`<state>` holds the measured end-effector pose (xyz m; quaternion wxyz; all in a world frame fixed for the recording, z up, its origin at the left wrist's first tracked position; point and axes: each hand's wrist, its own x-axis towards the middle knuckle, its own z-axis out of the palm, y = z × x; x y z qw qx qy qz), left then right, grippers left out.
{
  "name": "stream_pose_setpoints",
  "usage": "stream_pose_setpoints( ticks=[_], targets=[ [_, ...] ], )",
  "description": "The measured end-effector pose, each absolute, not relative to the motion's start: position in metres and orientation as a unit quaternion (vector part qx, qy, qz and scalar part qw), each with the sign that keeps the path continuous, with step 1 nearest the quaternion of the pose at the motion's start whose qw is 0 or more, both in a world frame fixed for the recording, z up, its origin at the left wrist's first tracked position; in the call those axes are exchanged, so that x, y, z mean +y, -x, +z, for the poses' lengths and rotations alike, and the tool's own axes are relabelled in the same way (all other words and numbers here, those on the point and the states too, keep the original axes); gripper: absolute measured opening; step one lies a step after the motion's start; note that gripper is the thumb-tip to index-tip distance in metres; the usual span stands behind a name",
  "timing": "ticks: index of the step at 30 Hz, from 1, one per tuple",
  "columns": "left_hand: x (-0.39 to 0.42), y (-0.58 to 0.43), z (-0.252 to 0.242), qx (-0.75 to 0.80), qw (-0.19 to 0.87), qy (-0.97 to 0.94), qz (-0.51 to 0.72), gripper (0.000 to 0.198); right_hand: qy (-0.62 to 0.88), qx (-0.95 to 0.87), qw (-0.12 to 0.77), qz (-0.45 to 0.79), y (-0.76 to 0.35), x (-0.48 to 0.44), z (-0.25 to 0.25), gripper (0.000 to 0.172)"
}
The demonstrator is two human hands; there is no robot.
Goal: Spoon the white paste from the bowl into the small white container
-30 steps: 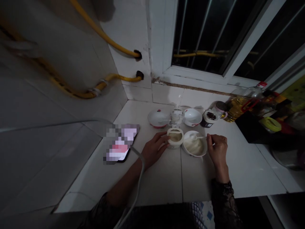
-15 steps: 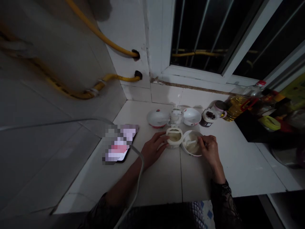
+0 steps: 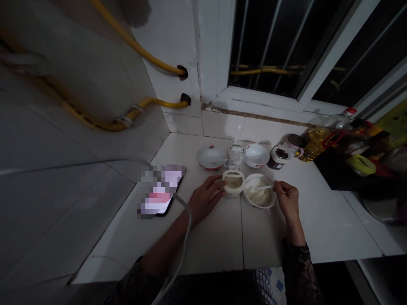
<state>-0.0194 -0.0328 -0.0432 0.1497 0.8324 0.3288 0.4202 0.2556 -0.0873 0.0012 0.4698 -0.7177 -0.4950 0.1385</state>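
Note:
My left hand (image 3: pixel 203 199) is wrapped round the side of a small white container (image 3: pixel 233 183) with a pale paste inside. Right beside it stands a white bowl (image 3: pixel 260 196) holding a white, dough-like mass. My right hand (image 3: pixel 287 199) sits at the bowl's right rim, fingers pinched on the handle of a white spoon (image 3: pixel 264 187) whose tip lies in the bowl. Both vessels rest on the white tiled counter (image 3: pixel 222 237).
Behind them are two white bowls (image 3: pixel 210 157) (image 3: pixel 257 154), a glass jar (image 3: pixel 235 156), a dark jar (image 3: pixel 279 156) and an oil bottle (image 3: pixel 321 135). A phone (image 3: pixel 161 190) with a cable lies at the left. A dark tray (image 3: pixel 346 173) with items fills the right.
My right hand went over the bowl with the spoon, then drew back to the bowl's right rim. The left hand stayed on the container.

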Motion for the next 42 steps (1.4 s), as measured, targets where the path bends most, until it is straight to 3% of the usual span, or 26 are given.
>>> stream_pose_setpoints(
  ticks=[8,21,24,27,33,36,42],
  targets=[
    [-0.033,0.019,-0.043,0.329,0.143,-0.835,0.417,0.021,0.711,-0.432,0.515,0.208,-0.255,-0.085,0.005,0.039],
    [-0.031,0.019,-0.046,0.321,0.140,-0.836,0.423,0.022,0.688,-0.403,0.568,0.205,-0.250,-0.081,0.003,0.045],
    [-0.032,0.019,-0.045,0.320,0.140,-0.836,0.423,0.021,0.676,-0.434,0.573,0.163,-0.236,-0.080,0.007,0.046],
    [-0.032,0.018,-0.044,0.322,0.140,-0.835,0.423,0.021,0.650,-0.516,0.557,0.030,-0.217,-0.081,0.012,0.041],
    [-0.032,0.018,-0.044,0.318,0.138,-0.836,0.426,0.021,0.479,-0.761,0.377,-0.221,-0.190,-0.081,0.015,0.021],
    [-0.032,0.018,-0.044,0.320,0.140,-0.834,0.426,0.020,0.478,-0.755,0.382,-0.236,-0.193,-0.083,0.014,0.017],
    [-0.031,0.018,-0.044,0.318,0.139,-0.836,0.425,0.021,0.591,-0.635,0.469,-0.166,-0.233,-0.088,0.007,0.030]
  ],
)
